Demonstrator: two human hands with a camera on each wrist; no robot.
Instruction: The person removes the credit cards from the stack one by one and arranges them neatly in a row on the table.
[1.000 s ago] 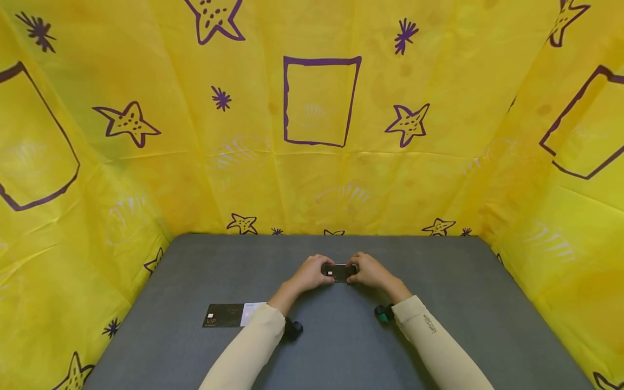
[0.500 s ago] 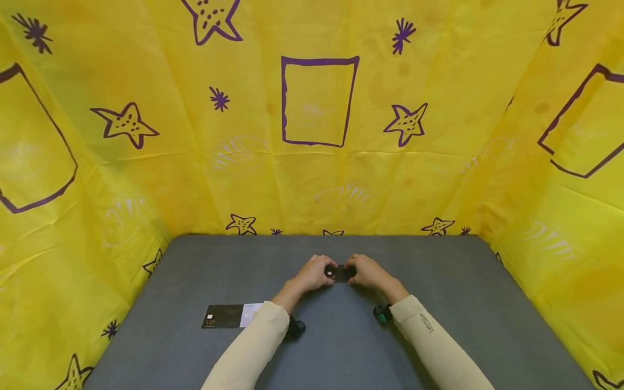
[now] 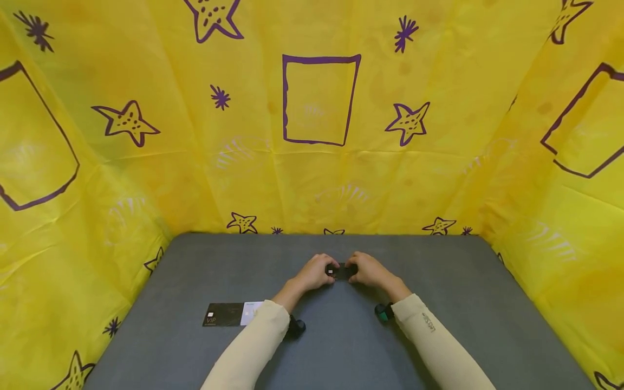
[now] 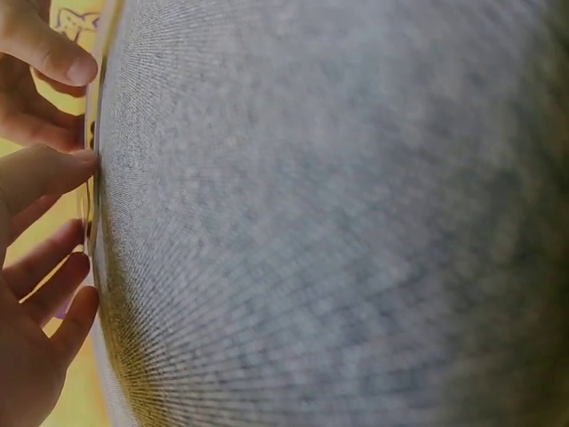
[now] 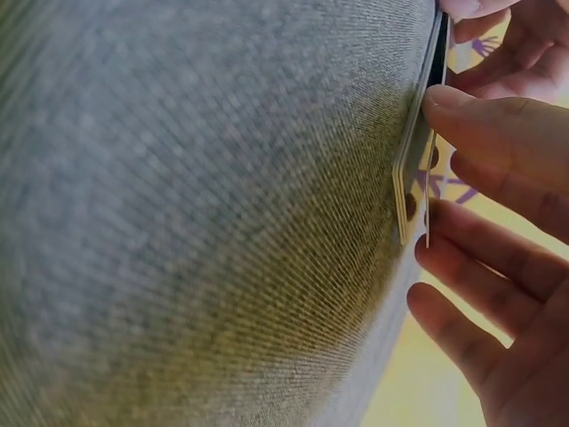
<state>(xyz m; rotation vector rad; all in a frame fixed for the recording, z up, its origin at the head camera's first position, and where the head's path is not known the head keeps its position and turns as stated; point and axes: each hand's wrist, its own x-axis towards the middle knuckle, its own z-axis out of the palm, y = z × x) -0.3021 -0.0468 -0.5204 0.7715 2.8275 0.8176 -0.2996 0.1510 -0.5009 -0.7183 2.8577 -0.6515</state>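
Observation:
In the head view a black card [image 3: 343, 272] with a small white chip mark lies between both hands at the far middle of the table. My left hand [image 3: 312, 273] pinches its left end with thumb and fingers. At its right end my right hand [image 3: 369, 271] grips with thumb and fingertips. In the right wrist view a single thin card [image 5: 428, 213] stands slightly apart from a small stack of cards [image 5: 402, 196] against the grey cloth. Fingertips hide much of the black card's ends.
To the left, a black card marked VIP [image 3: 223, 314] lies beside a pale card [image 3: 251, 312], partly covered by the left sleeve [image 3: 258, 336]. The grey table [image 3: 341, 346] is bordered by yellow patterned cloth [image 3: 312, 184] at the back and sides.
My left fingertips have shifted slightly right along the black card. A pale edge that showed behind it a second ago is no longer visible. Both arms have barely moved.

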